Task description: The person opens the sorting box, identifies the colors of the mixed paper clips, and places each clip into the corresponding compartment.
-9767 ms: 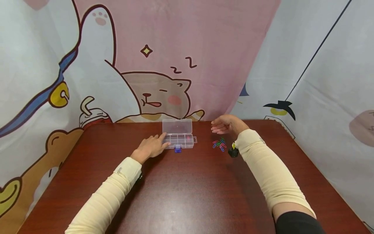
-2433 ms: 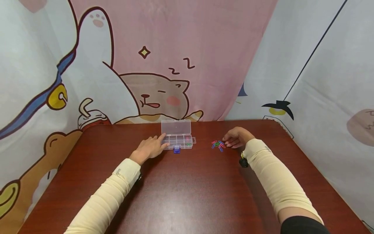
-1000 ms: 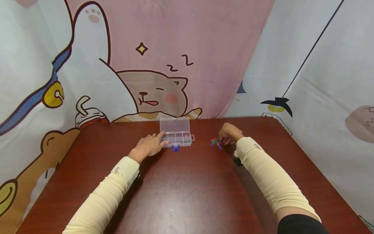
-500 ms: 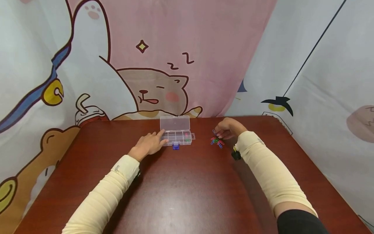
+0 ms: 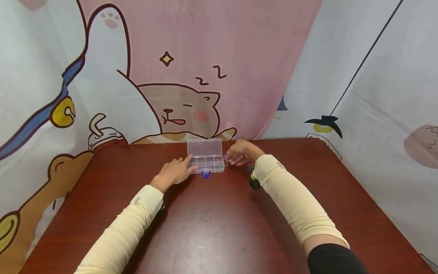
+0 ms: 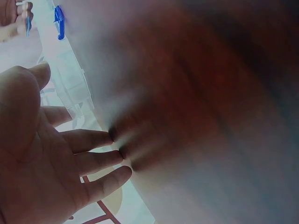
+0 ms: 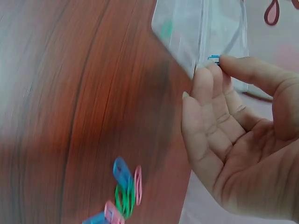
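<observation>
A clear plastic compartment box stands with its lid raised at the table's far side. My left hand touches its left end, thumb at the front and fingers extended. Between thumb and fingertips, my right hand pinches a blue paper clip by the box's right end. Inside the right-hand compartments lie a pink paper clip and green clips. A pile of coloured paper clips sits right of the box, partly hidden by my right wrist in the head view.
A blue latch hangs from the box's front. The brown wooden table extends toward me. Behind it hangs a printed cartoon curtain. A small black wrist camera sits under my right wrist.
Green clips have appeared in the box since the oldest frame. My right hand has taken a blue paper clip from the pile and moved left to the box. My left hand stays put.
</observation>
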{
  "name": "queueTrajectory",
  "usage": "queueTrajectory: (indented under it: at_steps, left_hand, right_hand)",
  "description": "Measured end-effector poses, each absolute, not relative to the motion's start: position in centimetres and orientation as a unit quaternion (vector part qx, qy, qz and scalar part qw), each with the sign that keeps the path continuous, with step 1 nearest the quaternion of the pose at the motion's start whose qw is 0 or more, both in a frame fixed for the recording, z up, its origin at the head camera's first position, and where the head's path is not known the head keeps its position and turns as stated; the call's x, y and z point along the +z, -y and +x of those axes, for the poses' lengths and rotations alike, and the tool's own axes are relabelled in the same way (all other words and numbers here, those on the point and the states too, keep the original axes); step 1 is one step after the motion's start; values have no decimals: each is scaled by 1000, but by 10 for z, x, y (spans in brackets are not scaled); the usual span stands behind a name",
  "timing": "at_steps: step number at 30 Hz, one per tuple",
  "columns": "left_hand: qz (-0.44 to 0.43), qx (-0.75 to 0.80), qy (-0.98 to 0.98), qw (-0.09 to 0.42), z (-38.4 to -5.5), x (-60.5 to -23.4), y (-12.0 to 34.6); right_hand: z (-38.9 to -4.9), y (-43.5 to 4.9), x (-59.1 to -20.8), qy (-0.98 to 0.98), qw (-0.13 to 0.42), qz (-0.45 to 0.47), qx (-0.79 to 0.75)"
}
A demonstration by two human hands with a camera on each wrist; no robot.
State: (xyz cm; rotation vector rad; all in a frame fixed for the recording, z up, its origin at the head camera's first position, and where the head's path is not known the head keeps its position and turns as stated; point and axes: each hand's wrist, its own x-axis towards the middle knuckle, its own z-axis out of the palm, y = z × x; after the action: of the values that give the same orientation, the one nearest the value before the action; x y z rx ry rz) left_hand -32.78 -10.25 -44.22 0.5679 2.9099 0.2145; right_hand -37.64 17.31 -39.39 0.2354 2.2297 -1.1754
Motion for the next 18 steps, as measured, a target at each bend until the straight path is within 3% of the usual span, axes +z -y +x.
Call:
queueTrajectory:
  at_steps: [9,18]
  left_hand:
    - [184,67,-977,86,-329,-444,102]
    - [190,65,-977,78,-330,-444,102]
  right_hand:
    - [-379,-128,-401,-835,295,84,-458]
    - [-383,-119,-404,-834,285,97,-463]
